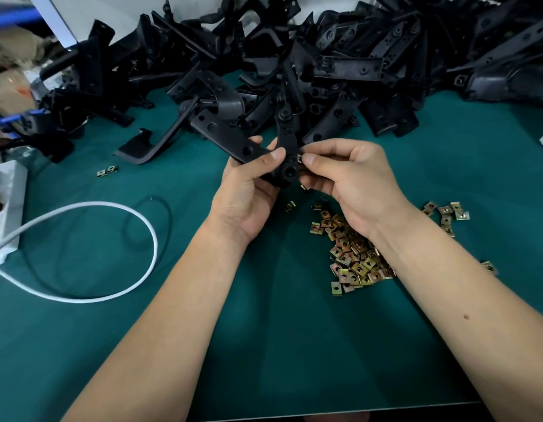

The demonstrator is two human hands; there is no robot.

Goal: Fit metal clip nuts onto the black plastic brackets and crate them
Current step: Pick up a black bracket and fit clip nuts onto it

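Green mat [81,345] underfoot hands; bracket heap [325,71] behind, white cable [148,226] left.

Both forearms are bare to the frame's lower edge, no sleeves showing. The hands [294,184] wear no gloves; fingernails are short. A small dark mole marks the right forearm [466,317].

A looped white cable [118,214] lies on the green mat [264,345] near a white box [5,208].
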